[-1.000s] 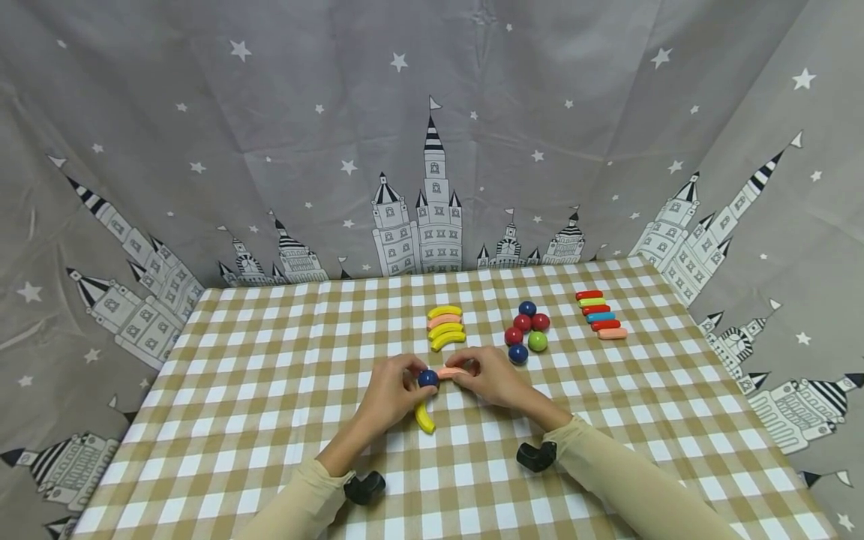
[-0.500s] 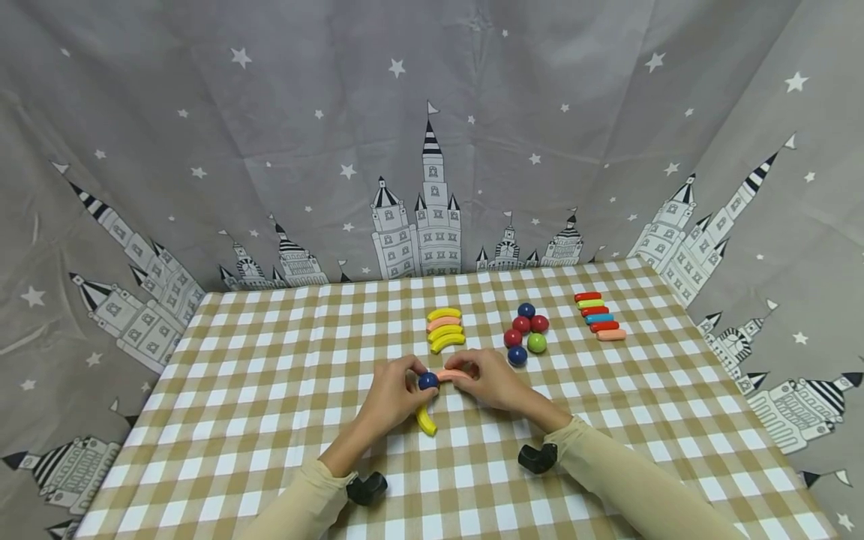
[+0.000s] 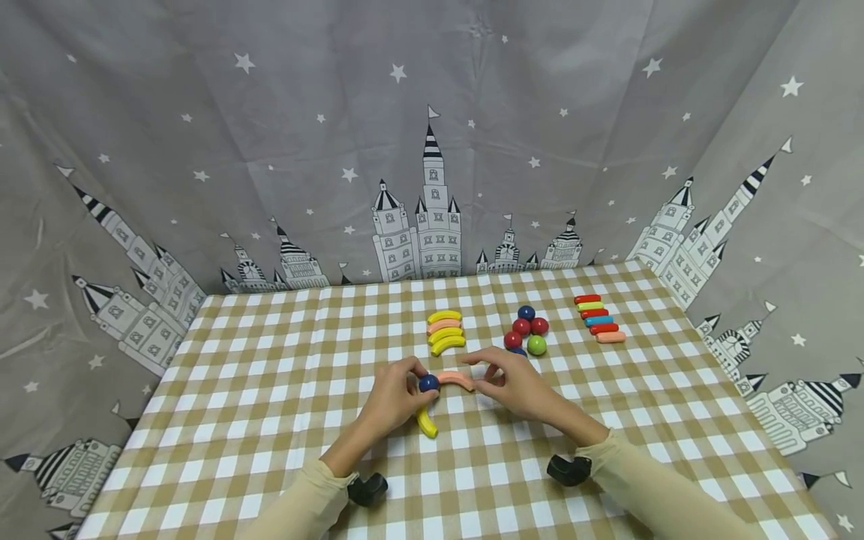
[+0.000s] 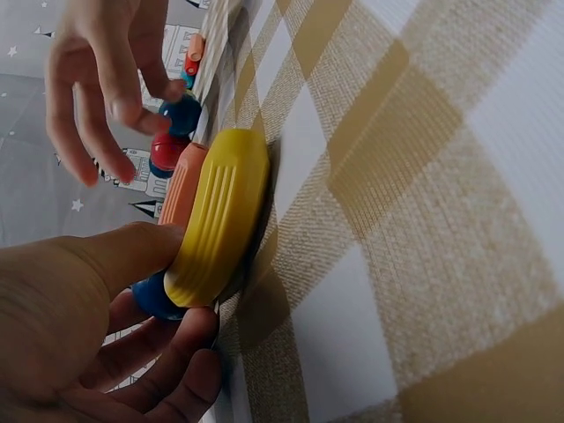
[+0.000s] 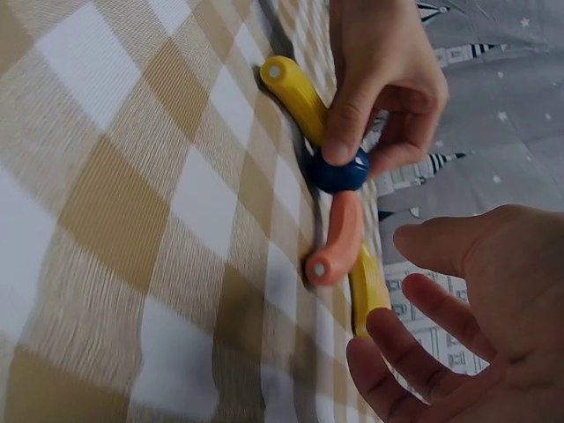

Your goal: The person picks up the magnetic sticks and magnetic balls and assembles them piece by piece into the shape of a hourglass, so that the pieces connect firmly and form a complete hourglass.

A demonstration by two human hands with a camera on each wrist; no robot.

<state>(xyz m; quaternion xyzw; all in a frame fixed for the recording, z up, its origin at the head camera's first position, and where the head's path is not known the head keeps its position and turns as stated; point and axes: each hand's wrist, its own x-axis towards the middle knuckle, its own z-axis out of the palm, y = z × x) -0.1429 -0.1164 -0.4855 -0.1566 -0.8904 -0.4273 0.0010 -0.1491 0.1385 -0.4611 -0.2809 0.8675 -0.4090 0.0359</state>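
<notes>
My left hand (image 3: 394,395) pinches a dark blue ball (image 3: 428,383) between thumb and fingers, low over the cloth. A curved yellow stick (image 3: 427,423) runs from the ball toward the front of the table. On the ball's right side, a curved pink stick (image 3: 457,379) meets it end to end; in the right wrist view, the free end of this pink stick (image 5: 342,238) shows a small pale disc. Just off that end is my right hand (image 3: 518,384), its fingers loosely spread and holding nothing. The left thumb covers part of the ball in the right wrist view.
Behind the hands lies a row of curved yellow and pink sticks (image 3: 445,331). To the right, several red, blue and green balls (image 3: 521,327) sit grouped, with a row of straight coloured sticks (image 3: 598,319) beyond them. A checked cloth (image 3: 270,390) covers the table; a grey castle-print curtain surrounds it.
My right hand has let go of the pink stick and drawn back to the right, its fingers opening. My left hand stays in place on the blue ball.
</notes>
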